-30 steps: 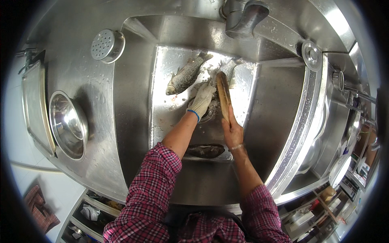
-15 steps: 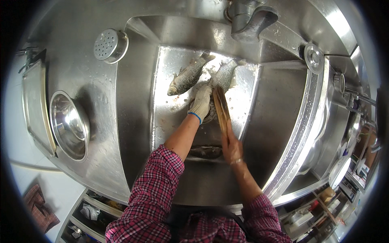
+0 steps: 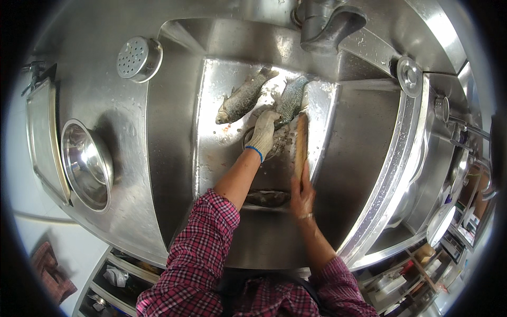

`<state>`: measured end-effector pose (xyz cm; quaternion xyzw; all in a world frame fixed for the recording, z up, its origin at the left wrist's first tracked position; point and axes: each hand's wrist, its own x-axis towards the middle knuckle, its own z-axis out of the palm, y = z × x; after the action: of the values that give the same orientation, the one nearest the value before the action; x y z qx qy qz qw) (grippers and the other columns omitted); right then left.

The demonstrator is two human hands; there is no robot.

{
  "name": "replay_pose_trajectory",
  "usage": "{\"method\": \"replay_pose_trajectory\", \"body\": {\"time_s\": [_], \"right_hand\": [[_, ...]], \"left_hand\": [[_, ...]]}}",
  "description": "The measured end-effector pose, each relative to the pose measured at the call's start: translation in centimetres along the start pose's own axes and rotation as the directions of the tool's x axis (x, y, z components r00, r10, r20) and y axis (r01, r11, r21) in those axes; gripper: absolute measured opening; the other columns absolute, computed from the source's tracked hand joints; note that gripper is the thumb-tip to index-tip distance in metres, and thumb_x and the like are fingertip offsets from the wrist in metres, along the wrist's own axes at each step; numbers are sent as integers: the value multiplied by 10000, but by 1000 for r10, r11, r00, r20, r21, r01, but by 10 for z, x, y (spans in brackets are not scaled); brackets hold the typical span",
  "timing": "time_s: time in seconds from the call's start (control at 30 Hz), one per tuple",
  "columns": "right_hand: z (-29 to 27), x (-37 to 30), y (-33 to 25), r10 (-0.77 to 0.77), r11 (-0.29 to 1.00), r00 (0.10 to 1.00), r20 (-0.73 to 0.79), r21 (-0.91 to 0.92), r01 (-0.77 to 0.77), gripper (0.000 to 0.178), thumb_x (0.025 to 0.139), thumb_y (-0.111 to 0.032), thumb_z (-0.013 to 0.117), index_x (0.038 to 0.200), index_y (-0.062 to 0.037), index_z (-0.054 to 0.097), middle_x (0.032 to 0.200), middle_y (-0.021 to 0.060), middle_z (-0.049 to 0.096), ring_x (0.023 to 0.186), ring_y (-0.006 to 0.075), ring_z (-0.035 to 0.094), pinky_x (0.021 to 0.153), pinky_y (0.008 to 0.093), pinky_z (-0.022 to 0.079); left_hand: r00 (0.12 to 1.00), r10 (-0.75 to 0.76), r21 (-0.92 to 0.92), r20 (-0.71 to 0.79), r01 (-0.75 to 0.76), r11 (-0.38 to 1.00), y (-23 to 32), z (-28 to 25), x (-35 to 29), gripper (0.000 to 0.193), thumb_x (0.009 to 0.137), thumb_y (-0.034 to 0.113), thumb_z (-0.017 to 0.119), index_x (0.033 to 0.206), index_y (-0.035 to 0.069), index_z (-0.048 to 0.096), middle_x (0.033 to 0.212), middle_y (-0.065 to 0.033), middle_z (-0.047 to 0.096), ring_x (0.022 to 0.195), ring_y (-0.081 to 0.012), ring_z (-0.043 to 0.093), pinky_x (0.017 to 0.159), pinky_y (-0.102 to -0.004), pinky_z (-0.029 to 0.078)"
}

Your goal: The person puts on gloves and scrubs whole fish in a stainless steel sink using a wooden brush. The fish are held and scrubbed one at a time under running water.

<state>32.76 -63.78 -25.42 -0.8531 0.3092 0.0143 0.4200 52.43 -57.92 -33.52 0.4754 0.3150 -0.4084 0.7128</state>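
In the sink's bright bottom, my left hand, in a white knit glove with a blue cuff edge, grips the near end of a grey scaly fish. The fish's tail points away from me. My right hand, bare, is closed round the near end of a long wooden tool with a dark strip along its side; its exact kind is unclear. The tool's far end is just right of the fish, apparently apart from it. A second whole fish lies to the left. Loose scales are scattered by the glove.
A dark fish-shaped thing lies near the sink's front. A faucet overhangs the back right. On the left counter are a perforated strainer cup, a steel bowl and a tray. A round lid stands at right.
The wooden tool and my right hand have moved right, off the fish. My gloved left hand has drawn slightly nearer, and the fish's tail has shifted left. More of the fish shows.
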Motion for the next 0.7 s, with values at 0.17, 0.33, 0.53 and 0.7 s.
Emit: {"method": "replay_pose_trajectory", "body": {"time_s": [0.17, 0.33, 0.53, 0.7], "right_hand": [[-2, 14, -22, 357, 932, 921, 154, 10, -362, 663, 989, -171, 554, 1567, -109, 234, 939, 131, 652, 704, 151, 543, 690, 293, 490], [-9, -13, -1, 186, 955, 981, 57, 222, -194, 662, 983, -134, 550, 1564, -87, 236, 872, 76, 588, 706, 118, 496, 671, 257, 454], [0, -14, -26, 147, 975, 963, 225, 132, -179, 617, 986, -74, 518, 1551, -44, 271, 1009, 66, 660, 799, 170, 573, 744, 297, 490], [-5, -1, 0, 117, 979, 993, 6, 168, -116, 616, 993, -152, 542, 1548, -69, 288, 1075, 147, 681, 843, 163, 609, 778, 299, 502]], "left_hand": [[998, -48, -40, -46, 46, 998, 7, 19, -24, 189, 913, 187, 548, 1068, 82, 572, 1087, -89, 518, 930, -237, 554, 769, -334, 538], [998, -65, -92, -23, 63, 994, -4, 12, -17, 203, 922, 200, 538, 1087, 88, 574, 1075, -84, 531, 937, -225, 555, 745, -375, 532], [991, -108, -253, -74, 86, 964, -22, -5, 23, 267, 936, 145, 470, 1186, 117, 558, 1040, -67, 591, 871, -217, 600, 715, -382, 557], [1000, 11, -225, 1, -11, 974, -4, 17, 4, 232, 964, 120, 427, 1140, 76, 571, 992, -117, 633, 782, -209, 624, 644, -307, 544]]}}
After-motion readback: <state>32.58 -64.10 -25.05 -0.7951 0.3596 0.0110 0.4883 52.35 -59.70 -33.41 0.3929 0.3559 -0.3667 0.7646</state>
